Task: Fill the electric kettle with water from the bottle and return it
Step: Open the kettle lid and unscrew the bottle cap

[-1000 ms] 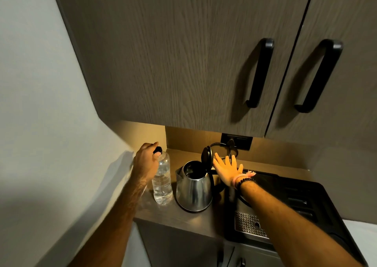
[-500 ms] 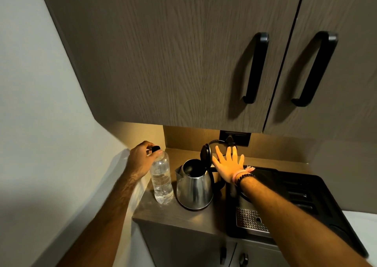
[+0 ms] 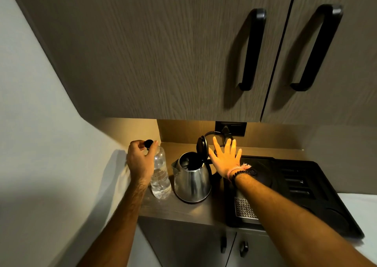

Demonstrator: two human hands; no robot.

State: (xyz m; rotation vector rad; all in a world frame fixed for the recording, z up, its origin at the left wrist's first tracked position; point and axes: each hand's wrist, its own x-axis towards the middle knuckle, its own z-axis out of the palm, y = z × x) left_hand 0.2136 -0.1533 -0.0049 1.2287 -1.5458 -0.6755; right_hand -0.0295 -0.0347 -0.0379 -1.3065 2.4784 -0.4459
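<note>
Just right of the left hand's fingers [image 3: 152,147], the bottle [image 3: 160,175] is clear, glossy plastic with a dark cap [image 3: 148,143]. Beyond it the kettle [image 3: 191,180] is polished, mirror-bright metal with a black plastic lid [image 3: 202,147]. The counter [image 3: 179,207] beneath looks smooth matt wood grain, like the cabinet doors [image 3: 163,52] above.

1. Left hand [image 3: 140,162]: raised, back of the hand towards the camera, fingers curled, thumb and fingertips pinching a small round black bottle cap [image 3: 148,143].
2. Left forearm: bare, reaching up from the lower left.
3. Right hand [image 3: 225,158]: flat, palm down, fingers spread and extended.
4. Right wrist: wears a pink thread band and a dark beaded bracelet [image 3: 239,173].
5. Right forearm: bare, stretched from the lower right.
</note>
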